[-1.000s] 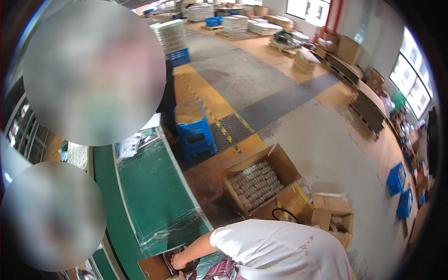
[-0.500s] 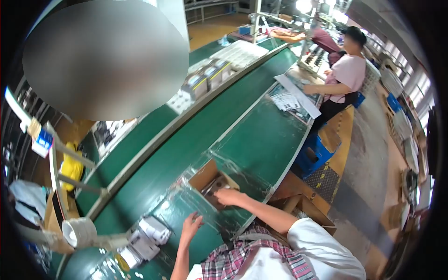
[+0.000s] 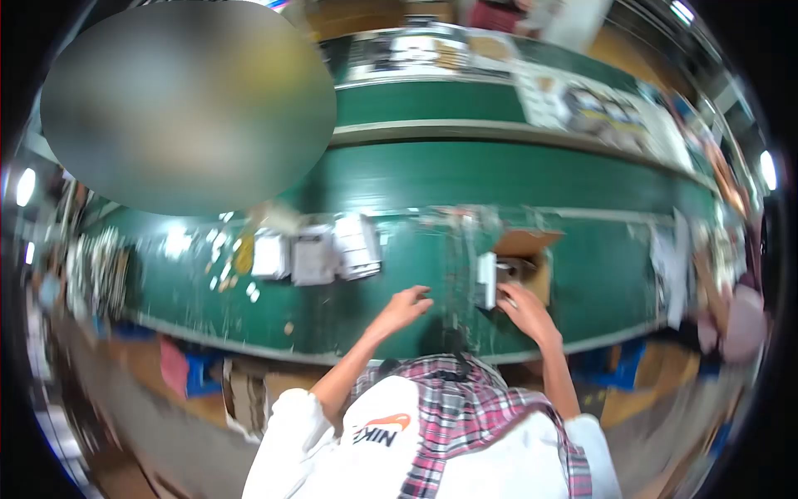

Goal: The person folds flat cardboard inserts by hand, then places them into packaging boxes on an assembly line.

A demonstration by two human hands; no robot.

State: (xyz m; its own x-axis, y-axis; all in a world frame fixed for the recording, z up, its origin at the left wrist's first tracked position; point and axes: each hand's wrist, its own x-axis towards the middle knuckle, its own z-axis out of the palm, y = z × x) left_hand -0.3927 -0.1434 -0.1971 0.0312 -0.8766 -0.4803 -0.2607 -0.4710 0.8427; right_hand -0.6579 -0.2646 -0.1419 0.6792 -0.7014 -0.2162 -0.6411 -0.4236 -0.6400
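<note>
My right hand (image 3: pixel 525 314) is at the left side of an open cardboard box (image 3: pixel 540 279), its brown flap (image 3: pixel 527 242) raised at the back. Its fingers close at the edge of a white, flat-sided item (image 3: pixel 488 280), blurred, standing against the box's left side. Dark contents show partly inside the box. Over the green table (image 3: pixel 432 249), my left hand (image 3: pixel 406 308) is empty, with its fingers loosely apart. Farther left lie a white printed stack (image 3: pixel 357 245), a greyish one (image 3: pixel 314 256) and another white one (image 3: pixel 271 254).
Small white bits (image 3: pixel 253 292) and a yellow roll-like thing (image 3: pixel 243 254) lie left of the stacks. A metal rail (image 3: pixel 440 130) runs along the table's far side. Packed trays (image 3: pixel 607 116) sit beyond it. Another person (image 3: pixel 736 320) is at the far right, beside white sheets (image 3: pixel 672 266).
My view has swung left and levelled. My right hand has moved from inside the box to its left side, where the white item now shows. My left hand stays apart from the box.
</note>
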